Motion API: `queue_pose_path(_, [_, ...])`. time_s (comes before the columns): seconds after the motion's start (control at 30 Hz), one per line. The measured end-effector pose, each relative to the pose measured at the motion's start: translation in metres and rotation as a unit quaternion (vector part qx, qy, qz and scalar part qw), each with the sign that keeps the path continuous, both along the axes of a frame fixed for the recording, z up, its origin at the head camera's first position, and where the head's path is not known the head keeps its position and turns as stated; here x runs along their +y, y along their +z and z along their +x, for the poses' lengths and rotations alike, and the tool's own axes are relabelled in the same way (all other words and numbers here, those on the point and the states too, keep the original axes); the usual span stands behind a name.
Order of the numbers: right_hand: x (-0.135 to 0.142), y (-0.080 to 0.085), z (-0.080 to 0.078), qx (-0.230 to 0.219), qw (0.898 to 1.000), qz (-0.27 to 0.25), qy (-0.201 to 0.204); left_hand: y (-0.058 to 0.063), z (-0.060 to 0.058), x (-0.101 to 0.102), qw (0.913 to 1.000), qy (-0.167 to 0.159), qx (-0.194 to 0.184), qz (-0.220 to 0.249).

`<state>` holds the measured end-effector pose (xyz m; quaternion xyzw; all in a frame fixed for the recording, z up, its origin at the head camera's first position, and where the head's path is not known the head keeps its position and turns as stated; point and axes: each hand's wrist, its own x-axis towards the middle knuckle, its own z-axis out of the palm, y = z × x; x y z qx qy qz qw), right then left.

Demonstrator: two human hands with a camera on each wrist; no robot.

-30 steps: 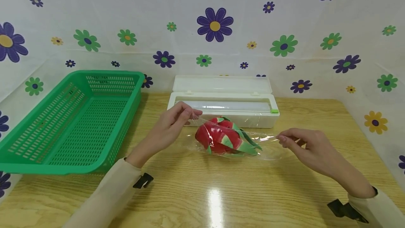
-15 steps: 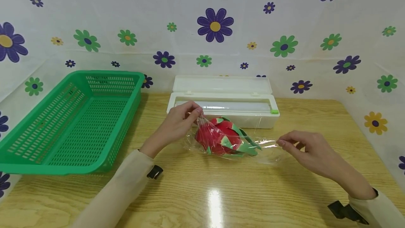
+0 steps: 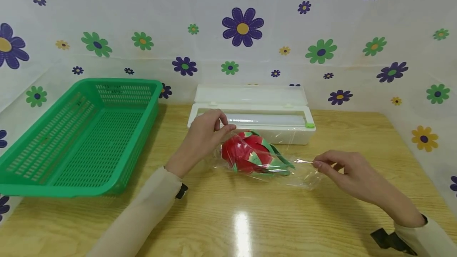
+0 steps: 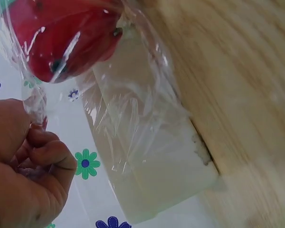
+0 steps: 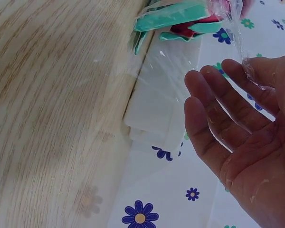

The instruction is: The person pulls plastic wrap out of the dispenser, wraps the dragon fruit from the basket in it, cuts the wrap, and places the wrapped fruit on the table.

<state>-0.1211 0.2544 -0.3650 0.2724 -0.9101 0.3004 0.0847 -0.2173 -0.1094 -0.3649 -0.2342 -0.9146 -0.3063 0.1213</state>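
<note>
A red dragon fruit [image 3: 246,154] with green-tipped scales lies in front of the white dispenser, loosely covered by clear cling film [image 3: 303,173]. At the fruit's upper left, my left hand [image 3: 205,136] pinches a gathered bit of that film between thumb and fingers; the left wrist view has the bunched film [image 4: 36,102] at the fingertips. My right hand [image 3: 353,175] pinches the film's right end between thumb and index finger. Its other fingers [image 5: 204,126] are spread and slightly bent in the right wrist view. Between fruit and right hand the film stretches in shiny folds.
The white cling film dispenser [image 3: 264,134] stands behind the fruit with its lid [image 3: 250,94] raised, a film roll [image 3: 267,119] inside and a green slider [image 3: 309,125] at its right end. A green plastic basket [image 3: 141,142] occupies the left. Flower-printed cloth backs the wooden table [image 3: 285,217].
My left hand has shifted right and slightly up, closer over the fruit, drawing the film along. My right hand has lowered a little, still pinching its end.
</note>
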Motion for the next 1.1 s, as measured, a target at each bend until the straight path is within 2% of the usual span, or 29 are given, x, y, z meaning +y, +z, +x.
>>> queue_pose_path(0.1, [-0.001,0.001,-0.001,0.003,1.000,-0.001,0.003,0.002,0.001,0.002,0.9998,0.009,-0.010,0.017])
queue_pose_path(0.33, [-0.001,0.000,-0.003,0.009,1.000,-0.007,0.012,0.002,0.003,0.009,0.9976,0.045,-0.049,0.021])
queue_pose_path(0.47, [-0.001,0.001,-0.003,0.011,1.000,-0.007,0.009,0.003,0.003,0.011,0.9930,0.067,-0.090,0.036])
queue_pose_path(0.6, [-0.002,0.003,-0.002,0.001,1.000,-0.003,-0.002,0.005,0.004,0.011,0.9869,0.075,-0.135,0.046])
queue_pose_path(0.73, [-0.002,0.004,-0.002,-0.003,1.000,-0.003,-0.011,0.008,0.006,0.006,0.9872,0.059,-0.144,0.034])
queue_pose_path(0.93, [-0.002,0.004,-0.002,0.024,1.000,-0.016,-0.005,0.010,0.013,-0.002,0.9871,-0.020,-0.156,-0.033])
queue_pose_path(1.0, [-0.002,0.005,-0.003,0.032,0.999,-0.021,-0.001,0.011,0.014,-0.002,0.9896,-0.024,-0.135,-0.042])
queue_pose_path(1.1, [-0.004,0.007,-0.004,0.041,0.999,-0.033,0.000,0.014,0.017,-0.001,0.9945,-0.015,-0.101,-0.021])
